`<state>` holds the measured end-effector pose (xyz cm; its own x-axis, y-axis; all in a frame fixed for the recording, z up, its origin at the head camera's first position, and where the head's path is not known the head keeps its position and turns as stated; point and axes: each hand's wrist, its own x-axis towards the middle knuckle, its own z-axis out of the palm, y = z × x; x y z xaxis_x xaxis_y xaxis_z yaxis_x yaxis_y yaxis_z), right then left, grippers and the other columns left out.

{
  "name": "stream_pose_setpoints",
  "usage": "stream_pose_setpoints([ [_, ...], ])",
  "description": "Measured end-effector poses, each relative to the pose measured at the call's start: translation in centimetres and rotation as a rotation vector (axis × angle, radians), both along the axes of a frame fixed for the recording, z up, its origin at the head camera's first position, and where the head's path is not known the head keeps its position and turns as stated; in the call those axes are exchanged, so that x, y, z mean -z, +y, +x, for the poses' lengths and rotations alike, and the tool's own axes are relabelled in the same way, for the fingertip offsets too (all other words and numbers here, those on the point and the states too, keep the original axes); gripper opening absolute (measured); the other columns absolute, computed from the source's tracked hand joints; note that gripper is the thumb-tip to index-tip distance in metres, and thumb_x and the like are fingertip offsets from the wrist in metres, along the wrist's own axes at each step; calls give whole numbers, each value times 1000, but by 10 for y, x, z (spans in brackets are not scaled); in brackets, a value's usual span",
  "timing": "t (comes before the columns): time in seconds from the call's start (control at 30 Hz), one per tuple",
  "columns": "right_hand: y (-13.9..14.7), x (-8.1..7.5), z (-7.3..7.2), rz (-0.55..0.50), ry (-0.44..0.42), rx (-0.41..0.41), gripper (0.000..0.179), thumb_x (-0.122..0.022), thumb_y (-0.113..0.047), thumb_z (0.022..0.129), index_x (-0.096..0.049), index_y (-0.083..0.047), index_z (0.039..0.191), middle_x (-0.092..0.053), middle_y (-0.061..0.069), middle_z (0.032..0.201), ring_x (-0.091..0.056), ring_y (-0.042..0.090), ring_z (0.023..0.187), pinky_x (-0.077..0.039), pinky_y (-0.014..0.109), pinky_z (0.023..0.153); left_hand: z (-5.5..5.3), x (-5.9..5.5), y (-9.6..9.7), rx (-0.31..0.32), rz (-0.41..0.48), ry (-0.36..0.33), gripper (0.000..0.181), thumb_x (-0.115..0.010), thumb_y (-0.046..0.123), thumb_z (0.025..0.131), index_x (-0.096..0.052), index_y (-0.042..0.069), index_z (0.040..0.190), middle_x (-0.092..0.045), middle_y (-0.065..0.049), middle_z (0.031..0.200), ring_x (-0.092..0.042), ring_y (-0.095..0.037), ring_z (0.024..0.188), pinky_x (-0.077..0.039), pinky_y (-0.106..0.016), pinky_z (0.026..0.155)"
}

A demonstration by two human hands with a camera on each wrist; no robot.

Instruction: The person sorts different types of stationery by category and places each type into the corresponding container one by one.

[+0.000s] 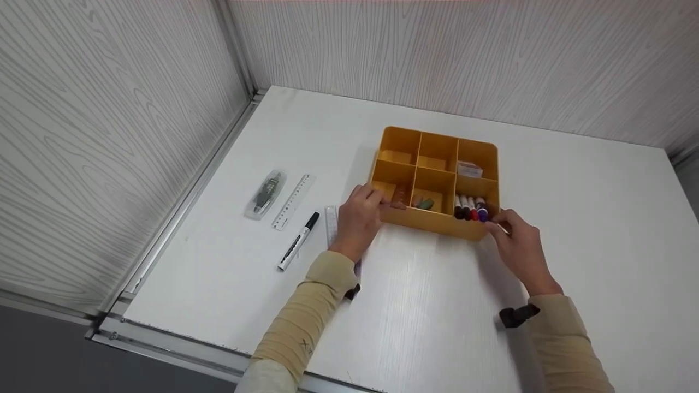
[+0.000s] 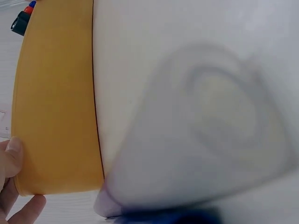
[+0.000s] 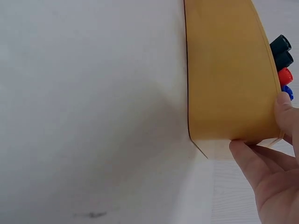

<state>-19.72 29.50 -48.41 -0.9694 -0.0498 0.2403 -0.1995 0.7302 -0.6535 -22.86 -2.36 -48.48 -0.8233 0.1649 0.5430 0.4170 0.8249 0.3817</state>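
Observation:
A yellow six-compartment organizer box [image 1: 431,225] stands on the white table. My left hand [image 1: 360,221] grips its near left corner; in the left wrist view the thumb lies by the rim and a finger by the side wall. My right hand [image 1: 519,245] pinches the near right corner, thumb by the rim, fingers against the side. Several markers [image 1: 472,210] with black, red and blue caps fill the near right compartment. A small green item [image 1: 425,204] lies in the near middle one. Behind the markers sits a small white block [image 1: 469,170].
Left of the box lie a black-capped marker [image 1: 297,242], a clear ruler [image 1: 293,202] and a correction tape in a clear case [image 1: 266,195]. Another clear ruler [image 1: 331,221] is partly behind my left hand. A blurred see-through triangular shape [image 2: 210,130] fills much of the left wrist view.

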Motion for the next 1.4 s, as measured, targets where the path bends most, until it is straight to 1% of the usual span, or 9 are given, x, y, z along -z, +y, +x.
stream_pose_setpoints([
  [0.13,-2,-1,-1,-16,-30,15,30,-60,-31,97,-58,-2,104,-69,21,117,-65,35,117,-55,28,91,1,-7,-6,61,47,-99,6,-66,13,95,-71,11,95,-63,-1,101,-60,-17,99,-56,-26,84],
  [0.33,-1,-2,0,-42,-52,8,29,-60,-30,97,-58,-2,103,-67,21,121,-62,36,121,-50,44,95,5,-21,-13,135,197,-324,14,-60,18,99,-70,12,107,-60,-1,110,-59,-14,105,-53,-23,94],
  [0.43,-1,-4,0,-46,-70,10,30,-59,-31,98,-57,-2,104,-66,21,120,-61,37,123,-50,45,96,9,-29,-17,129,218,-342,16,-58,17,100,-68,12,112,-58,-1,112,-59,-14,107,-53,-22,95],
  [0.53,-2,-6,1,-47,-89,10,33,-57,-33,98,-56,-1,105,-66,21,120,-60,38,124,-49,47,98,13,-37,-24,120,189,-309,19,-57,15,100,-67,11,116,-59,-2,114,-59,-15,110,-52,-24,96],
  [0.63,-2,-7,1,-51,-94,11,33,-57,-33,98,-56,-1,105,-66,22,120,-59,39,125,-49,49,99,18,-43,-31,99,146,-293,18,-57,15,100,-66,10,116,-61,-2,112,-62,-15,106,-54,-24,92],
  [0.77,-2,-6,1,-55,-77,8,31,-58,-31,98,-56,-1,105,-66,22,118,-59,38,124,-50,49,98,29,-44,-41,42,41,-335,15,-58,18,99,-65,12,111,-63,-2,104,-64,-14,90,-57,-25,80],
  [1.07,-1,-4,1,-55,-44,9,28,-59,-28,98,-57,0,104,-67,23,114,-59,40,124,-50,51,98,67,-26,-30,-50,-355,-460,18,-64,19,94,-69,4,103,-70,-8,86,-67,-22,72,-56,-40,60],
  [1.23,-3,-4,0,-52,-61,9,29,-58,-28,98,-56,-1,105,-66,23,117,-58,40,125,-49,50,99,79,-13,-16,-137,-509,-367,22,-64,18,93,-69,-1,103,-70,-12,82,-67,-23,67,-55,-38,55],
  [1.4,-2,-4,0,-52,-48,9,26,-60,-25,98,-57,-1,105,-67,23,115,-60,40,123,-51,49,98,83,-5,-9,-215,-570,-283,16,-61,15,95,-69,1,95,-70,-10,75,-64,-17,62,-52,-34,51],
])
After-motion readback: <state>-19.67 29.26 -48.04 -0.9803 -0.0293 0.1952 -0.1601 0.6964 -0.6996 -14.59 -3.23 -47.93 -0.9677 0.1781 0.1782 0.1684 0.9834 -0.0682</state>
